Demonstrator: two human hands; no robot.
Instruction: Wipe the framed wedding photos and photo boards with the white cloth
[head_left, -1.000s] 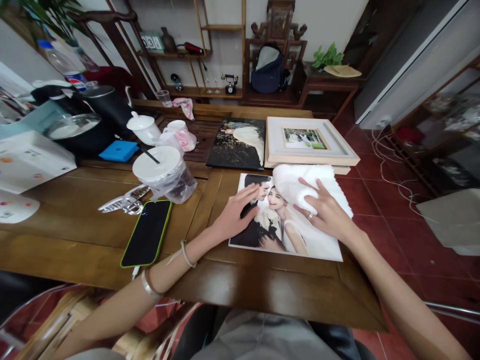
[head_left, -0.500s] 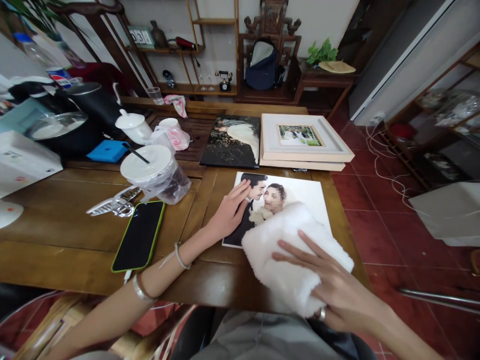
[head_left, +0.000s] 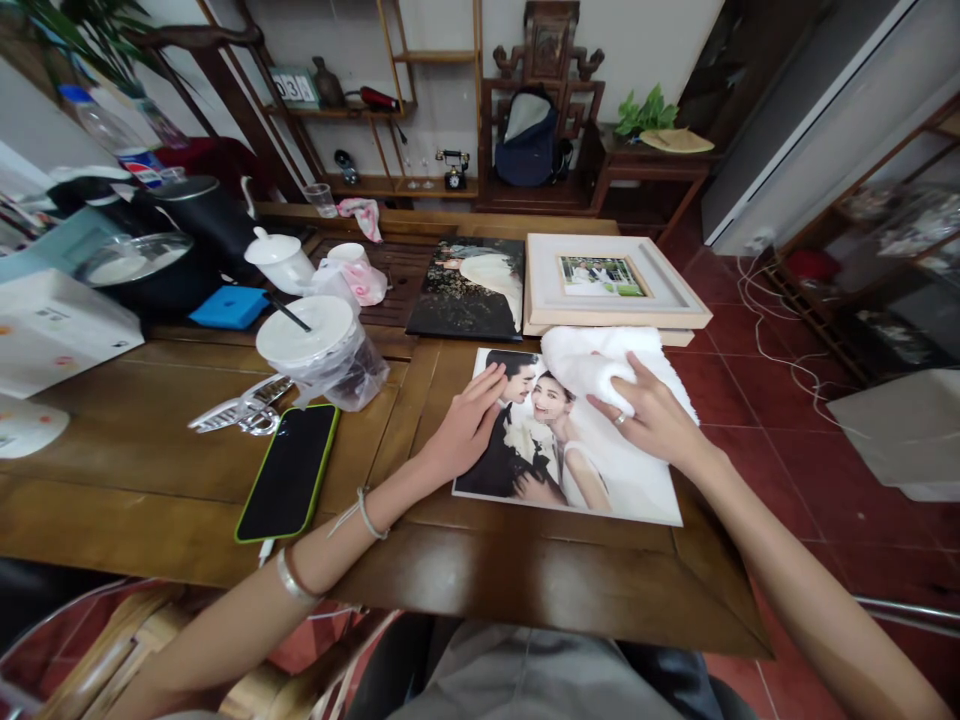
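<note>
A photo panel [head_left: 622, 485] showing two people in wedding dress lies flat on the wooden table in front of me. My left hand [head_left: 466, 425] rests on its left edge, fingers stretched out and lying flat. Bunched in my right hand [head_left: 656, 415] is a white fluffy towel [head_left: 630, 348], pressed onto the panel's upper right part. The towel hides that corner and reaches past the panel's right side. A ring shows on my right hand, and my left wrist carries bracelets.
Behind the panel lie a dark photo panel [head_left: 450, 315] and stacked light picture frames [head_left: 660, 312]. To the left are a phone [head_left: 289, 475] with a cable, a lidded drink cup [head_left: 307, 335] in a plastic bag, a clear hair clip [head_left: 240, 408] and a white teapot [head_left: 281, 262].
My right hand has moved the towel from the panel's near right area to its far right corner. The lower part of the photo is now uncovered. My left hand stays put.
</note>
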